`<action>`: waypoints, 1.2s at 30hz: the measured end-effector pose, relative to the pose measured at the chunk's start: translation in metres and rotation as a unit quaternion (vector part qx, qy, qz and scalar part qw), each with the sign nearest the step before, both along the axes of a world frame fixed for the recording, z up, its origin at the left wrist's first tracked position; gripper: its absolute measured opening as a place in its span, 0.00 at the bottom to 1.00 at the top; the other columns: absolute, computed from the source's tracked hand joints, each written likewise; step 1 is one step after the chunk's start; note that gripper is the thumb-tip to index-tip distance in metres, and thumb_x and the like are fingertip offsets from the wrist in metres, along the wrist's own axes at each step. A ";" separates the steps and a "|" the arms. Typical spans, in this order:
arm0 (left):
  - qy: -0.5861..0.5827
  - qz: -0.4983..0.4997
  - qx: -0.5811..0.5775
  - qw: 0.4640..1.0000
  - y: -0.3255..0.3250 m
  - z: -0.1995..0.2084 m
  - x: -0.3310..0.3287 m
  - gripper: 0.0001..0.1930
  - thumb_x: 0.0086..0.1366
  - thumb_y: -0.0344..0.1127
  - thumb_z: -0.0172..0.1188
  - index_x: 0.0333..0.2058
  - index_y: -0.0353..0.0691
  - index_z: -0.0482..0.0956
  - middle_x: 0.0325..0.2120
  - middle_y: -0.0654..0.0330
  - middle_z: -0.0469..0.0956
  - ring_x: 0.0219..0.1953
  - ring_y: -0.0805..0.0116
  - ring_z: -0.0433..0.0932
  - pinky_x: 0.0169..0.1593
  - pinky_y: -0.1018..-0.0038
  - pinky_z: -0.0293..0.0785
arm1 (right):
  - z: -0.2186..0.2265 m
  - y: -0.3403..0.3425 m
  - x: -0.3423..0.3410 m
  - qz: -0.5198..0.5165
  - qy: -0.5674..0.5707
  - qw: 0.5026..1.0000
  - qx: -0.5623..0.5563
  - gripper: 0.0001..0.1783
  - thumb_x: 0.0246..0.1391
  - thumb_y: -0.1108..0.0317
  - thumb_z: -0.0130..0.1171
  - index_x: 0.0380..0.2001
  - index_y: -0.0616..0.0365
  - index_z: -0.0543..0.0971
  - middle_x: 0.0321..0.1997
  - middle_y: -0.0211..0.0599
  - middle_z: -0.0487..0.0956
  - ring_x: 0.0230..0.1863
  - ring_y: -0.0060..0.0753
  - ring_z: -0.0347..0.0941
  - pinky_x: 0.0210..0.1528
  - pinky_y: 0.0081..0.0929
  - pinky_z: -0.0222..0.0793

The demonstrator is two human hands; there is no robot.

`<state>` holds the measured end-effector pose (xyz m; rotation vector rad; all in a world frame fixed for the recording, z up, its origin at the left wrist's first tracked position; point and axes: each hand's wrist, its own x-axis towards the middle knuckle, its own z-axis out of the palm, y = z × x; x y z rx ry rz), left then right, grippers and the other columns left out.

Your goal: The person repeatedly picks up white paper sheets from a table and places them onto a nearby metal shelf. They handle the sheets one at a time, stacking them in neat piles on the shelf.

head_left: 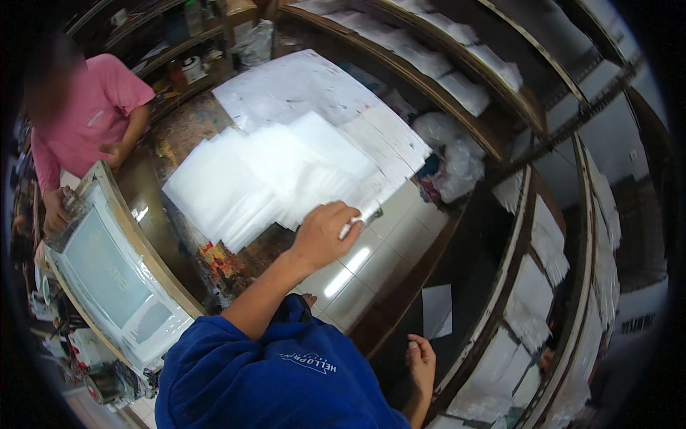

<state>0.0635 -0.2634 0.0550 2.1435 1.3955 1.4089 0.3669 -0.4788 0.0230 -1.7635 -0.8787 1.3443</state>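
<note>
My left hand point(325, 234) is closed at the near right edge of a fanned stack of thin white sheets point(257, 179). A small crumpled-looking white thing point(351, 227) shows between its fingers; its kind is unclear. The stack lies on larger paint-specked white boards point(293, 82) on a stained worktable point(187, 125). Lower right, my right hand point(421, 361) hangs with fingers slightly apart and nothing visible in it. Just beyond its fingertips, a white card point(437, 311) lies on a dark shelf point(400, 357).
A person in pink point(100, 107) stands at the far left, one hand by a framed printing screen point(107, 264). Racks bearing white sheets point(532, 293) curve along the right, with more shelves point(421, 64) behind. Plastic bags point(454, 161) lie beyond the table, above a tiled floor point(357, 275).
</note>
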 end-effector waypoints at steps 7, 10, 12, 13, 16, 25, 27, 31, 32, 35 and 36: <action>0.044 0.116 -0.088 0.988 0.029 -0.010 -0.077 0.10 0.58 0.34 0.60 0.36 0.35 0.78 0.29 0.54 0.76 0.28 0.58 0.76 0.35 0.66 0.72 | -0.023 0.067 -0.029 0.086 -0.034 0.996 -0.008 0.13 0.60 0.67 0.54 0.46 0.60 0.76 0.27 0.19 0.70 0.25 0.12 0.60 0.27 0.14 0.57; 0.078 0.107 -0.100 0.986 0.030 -0.021 -0.083 0.11 0.59 0.36 0.60 0.37 0.36 0.78 0.31 0.53 0.76 0.31 0.57 0.76 0.38 0.65 0.72 | -0.048 0.081 -0.035 0.114 -0.035 0.993 -0.008 0.14 0.60 0.66 0.54 0.46 0.60 0.75 0.29 0.21 0.71 0.26 0.13 0.61 0.28 0.15 0.58; 0.082 0.094 -0.112 0.986 0.030 -0.028 -0.082 0.12 0.59 0.36 0.59 0.38 0.36 0.78 0.32 0.53 0.76 0.32 0.57 0.76 0.40 0.64 0.72 | -0.056 0.088 -0.042 0.133 -0.027 0.991 -0.008 0.14 0.60 0.66 0.54 0.47 0.60 0.75 0.30 0.21 0.71 0.27 0.13 0.61 0.29 0.15 0.58; 0.074 0.087 -0.121 0.986 0.029 -0.032 -0.082 0.12 0.59 0.37 0.59 0.38 0.36 0.78 0.33 0.53 0.76 0.32 0.56 0.76 0.41 0.64 0.72 | -0.056 0.094 -0.048 0.142 -0.019 0.990 -0.009 0.14 0.60 0.66 0.54 0.47 0.60 0.75 0.30 0.21 0.71 0.28 0.13 0.62 0.29 0.15 0.58; 0.064 0.087 -0.135 0.985 0.029 -0.033 -0.082 0.12 0.59 0.37 0.59 0.38 0.36 0.79 0.33 0.54 0.76 0.33 0.55 0.76 0.43 0.64 0.71 | -0.062 0.104 -0.059 0.155 -0.019 0.988 -0.004 0.13 0.60 0.64 0.55 0.46 0.58 0.75 0.26 0.19 0.69 0.24 0.11 0.61 0.26 0.14 0.57; 0.060 0.134 -0.132 0.980 0.038 -0.024 -0.103 0.12 0.59 0.37 0.59 0.38 0.36 0.79 0.35 0.54 0.77 0.37 0.55 0.76 0.45 0.63 0.71 | -0.065 0.127 -0.050 0.133 -0.007 0.991 -0.022 0.14 0.59 0.66 0.55 0.47 0.60 0.74 0.25 0.23 0.70 0.25 0.15 0.64 0.27 0.16 0.62; 0.053 0.138 -0.128 0.981 0.037 -0.019 -0.103 0.11 0.59 0.36 0.60 0.38 0.36 0.79 0.35 0.53 0.77 0.37 0.54 0.77 0.45 0.64 0.71 | -0.061 0.132 -0.050 0.133 -0.011 0.991 -0.024 0.14 0.59 0.66 0.55 0.46 0.60 0.74 0.26 0.24 0.71 0.25 0.16 0.65 0.28 0.17 0.63; 0.061 0.164 -0.093 0.980 0.042 -0.007 -0.100 0.11 0.57 0.34 0.61 0.37 0.35 0.78 0.34 0.53 0.76 0.37 0.54 0.76 0.43 0.63 0.71 | -0.073 0.129 -0.046 0.131 0.004 0.991 -0.028 0.14 0.60 0.66 0.55 0.46 0.60 0.74 0.28 0.25 0.72 0.26 0.17 0.65 0.29 0.18 0.64; 0.075 0.176 -0.088 0.978 0.045 -0.004 -0.101 0.11 0.57 0.34 0.61 0.37 0.35 0.78 0.33 0.54 0.76 0.36 0.54 0.75 0.42 0.63 0.71 | -0.074 0.128 -0.045 0.136 -0.007 0.990 -0.033 0.14 0.60 0.65 0.55 0.46 0.60 0.74 0.28 0.25 0.72 0.26 0.17 0.66 0.29 0.17 0.65; 0.114 0.212 -0.071 0.968 0.060 0.000 -0.107 0.11 0.57 0.35 0.62 0.36 0.35 0.78 0.32 0.54 0.75 0.36 0.55 0.74 0.40 0.62 0.70 | -0.075 0.123 -0.049 0.135 -0.014 0.990 -0.033 0.14 0.60 0.65 0.55 0.46 0.60 0.75 0.30 0.25 0.73 0.26 0.16 0.66 0.29 0.17 0.65; 0.127 0.222 -0.066 0.964 0.064 0.000 -0.109 0.11 0.56 0.35 0.62 0.36 0.35 0.77 0.31 0.54 0.75 0.36 0.55 0.74 0.39 0.62 0.70 | -0.078 0.121 -0.047 0.129 -0.011 0.991 -0.034 0.14 0.60 0.65 0.55 0.46 0.60 0.75 0.30 0.25 0.73 0.26 0.16 0.66 0.29 0.17 0.65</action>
